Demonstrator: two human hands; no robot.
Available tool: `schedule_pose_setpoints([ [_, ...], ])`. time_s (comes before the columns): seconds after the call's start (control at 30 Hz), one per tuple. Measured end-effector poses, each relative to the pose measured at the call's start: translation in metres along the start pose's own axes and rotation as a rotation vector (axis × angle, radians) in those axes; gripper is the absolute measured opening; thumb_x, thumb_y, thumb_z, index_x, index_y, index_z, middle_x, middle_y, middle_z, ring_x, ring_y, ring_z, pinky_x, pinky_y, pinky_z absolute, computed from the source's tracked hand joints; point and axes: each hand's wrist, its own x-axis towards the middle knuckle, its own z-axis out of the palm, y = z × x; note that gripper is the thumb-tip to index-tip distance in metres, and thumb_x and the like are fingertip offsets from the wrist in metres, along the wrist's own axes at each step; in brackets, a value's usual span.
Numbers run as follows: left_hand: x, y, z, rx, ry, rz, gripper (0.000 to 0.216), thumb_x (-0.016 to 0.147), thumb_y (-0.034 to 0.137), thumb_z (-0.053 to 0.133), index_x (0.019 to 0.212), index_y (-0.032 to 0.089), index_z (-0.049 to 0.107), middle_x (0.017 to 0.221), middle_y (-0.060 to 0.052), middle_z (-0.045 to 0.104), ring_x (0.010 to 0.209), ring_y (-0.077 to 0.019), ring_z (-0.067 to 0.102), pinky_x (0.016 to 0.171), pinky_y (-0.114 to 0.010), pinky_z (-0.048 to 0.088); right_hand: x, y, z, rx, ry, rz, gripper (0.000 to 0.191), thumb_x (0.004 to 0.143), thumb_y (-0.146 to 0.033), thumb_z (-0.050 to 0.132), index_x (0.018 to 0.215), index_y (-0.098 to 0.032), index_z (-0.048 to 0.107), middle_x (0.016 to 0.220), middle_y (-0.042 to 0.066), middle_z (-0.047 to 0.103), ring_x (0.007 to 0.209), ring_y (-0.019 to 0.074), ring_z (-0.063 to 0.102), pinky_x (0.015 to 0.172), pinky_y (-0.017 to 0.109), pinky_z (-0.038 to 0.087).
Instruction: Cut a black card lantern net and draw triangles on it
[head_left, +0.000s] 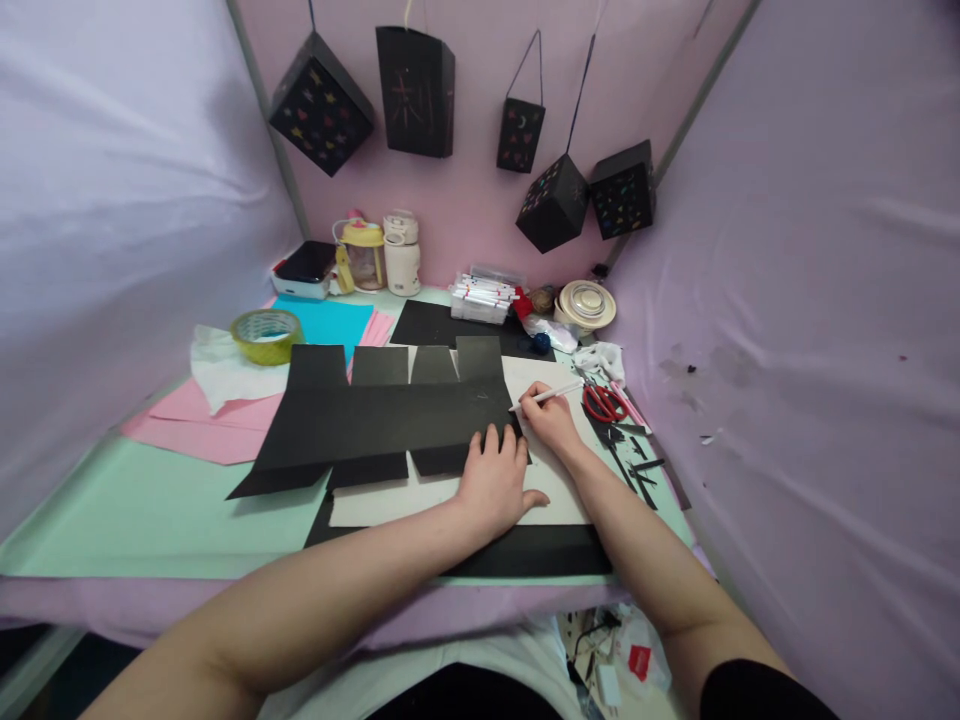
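Note:
A black card sheet with cut flaps along its far and near edges lies across the table. Its left end lifts and bends. My left hand rests flat on its near right part, fingers spread, the thumb over the white board beneath. A slim white pen is pinched in my right hand, its tip at the card's right edge. Faint marks show on the card near the tip. Below the white board lies another black sheet.
Red-handled scissors and black paper scraps lie to the right. A yellow tape roll and pink paper are on the left. Behind stand a pen box and white bottle. Black paper lanterns hang above.

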Motion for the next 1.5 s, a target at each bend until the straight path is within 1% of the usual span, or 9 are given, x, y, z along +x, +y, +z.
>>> schedule_pose_setpoints([
  [0.2, 0.0003, -0.0001, -0.0019, 0.007, -0.018, -0.009, 0.085, 0.087, 0.073, 0.040, 0.143, 0.009, 0.047, 0.149, -0.020, 0.043, 0.136, -0.0416, 0.036, 0.109, -0.055, 0.033, 0.0006, 0.0068, -0.0001, 0.030, 0.030, 0.026, 0.013, 0.075, -0.025, 0.050, 0.064, -0.022, 0.054, 0.055, -0.003, 0.057, 0.056, 0.0154, 0.052, 0.059, 0.027, 0.041],
  [0.33, -0.0001, -0.0004, -0.0020, 0.006, -0.021, -0.005, 0.085, 0.087, 0.073, 0.040, 0.143, 0.009, 0.046, 0.149, -0.020, 0.043, 0.136, -0.0418, 0.036, 0.109, -0.055, 0.032, 0.0014, 0.0099, 0.0009, 0.027, 0.023, 0.029, 0.011, 0.074, -0.025, 0.051, 0.064, -0.022, 0.056, 0.054, -0.003, 0.058, 0.056, 0.0158, 0.053, 0.058, 0.027, 0.041],
  [0.8, -0.0001, -0.0003, -0.0017, 0.007, -0.021, -0.006, 0.086, 0.087, 0.072, 0.041, 0.144, 0.008, 0.045, 0.150, -0.020, 0.042, 0.136, -0.0421, 0.036, 0.109, -0.055, 0.032, 0.0014, 0.0084, 0.0000, 0.013, 0.000, 0.021, 0.012, 0.074, -0.023, 0.052, 0.064, -0.021, 0.057, 0.055, -0.003, 0.059, 0.057, 0.0156, 0.054, 0.060, 0.026, 0.041],
  [1.13, -0.0001, 0.0002, 0.0002, 0.006, -0.009, -0.004, 0.086, 0.086, 0.072, 0.042, 0.143, 0.008, 0.046, 0.149, -0.020, 0.043, 0.136, -0.0421, 0.036, 0.109, -0.055, 0.032, 0.0017, 0.0080, 0.0001, 0.044, -0.021, 0.006, 0.010, 0.070, -0.021, 0.050, 0.061, -0.021, 0.056, 0.051, -0.004, 0.055, 0.053, 0.0146, 0.051, 0.056, 0.026, 0.040],
  [1.3, 0.0001, -0.0005, -0.0004, 0.006, -0.008, -0.004, 0.085, 0.087, 0.072, 0.042, 0.143, 0.009, 0.046, 0.149, -0.020, 0.043, 0.136, -0.0421, 0.036, 0.109, -0.055, 0.032, -0.0002, 0.0083, 0.0003, 0.068, -0.005, 0.003, 0.011, 0.073, -0.023, 0.051, 0.063, -0.021, 0.056, 0.054, -0.003, 0.056, 0.053, 0.0142, 0.051, 0.057, 0.026, 0.042],
  [1.5, 0.0010, 0.0001, -0.0012, 0.003, -0.024, -0.012, 0.085, 0.086, 0.073, 0.041, 0.143, 0.010, 0.046, 0.150, -0.020, 0.042, 0.136, -0.0416, 0.036, 0.109, -0.055, 0.032, -0.0026, 0.0061, 0.0015, 0.056, -0.031, -0.011, 0.012, 0.075, -0.024, 0.053, 0.064, -0.021, 0.057, 0.056, -0.002, 0.058, 0.055, 0.0144, 0.053, 0.057, 0.026, 0.042],
])
